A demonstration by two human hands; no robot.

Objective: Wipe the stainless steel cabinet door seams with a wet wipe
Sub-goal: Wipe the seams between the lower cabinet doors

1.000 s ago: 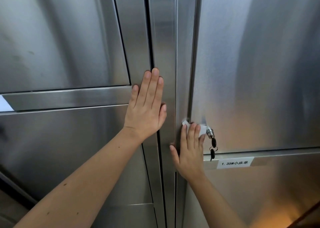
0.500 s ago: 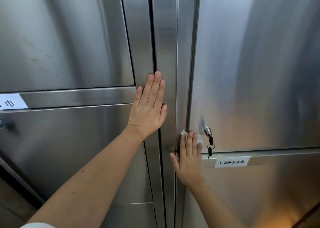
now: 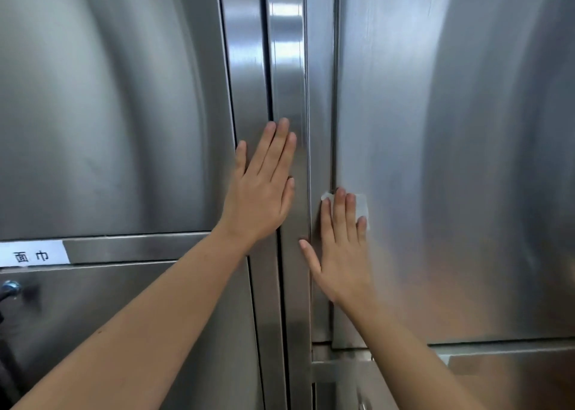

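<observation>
Over door seam, right hand flat on wet wipe, left hand flat alongside, label lower-left

There are two hands: one left hand close to the centre and one right hand toward 5 o'clock, each showing five straight fingers. One wet wipe is seen, at 3 o'clock. The steel front shows four door panels, two on each side, and three vertical seams running from 12 to 6 o'clock. One white label with two characters stands at 9 o'clock, and one round lock at about 8 o'clock.
</observation>
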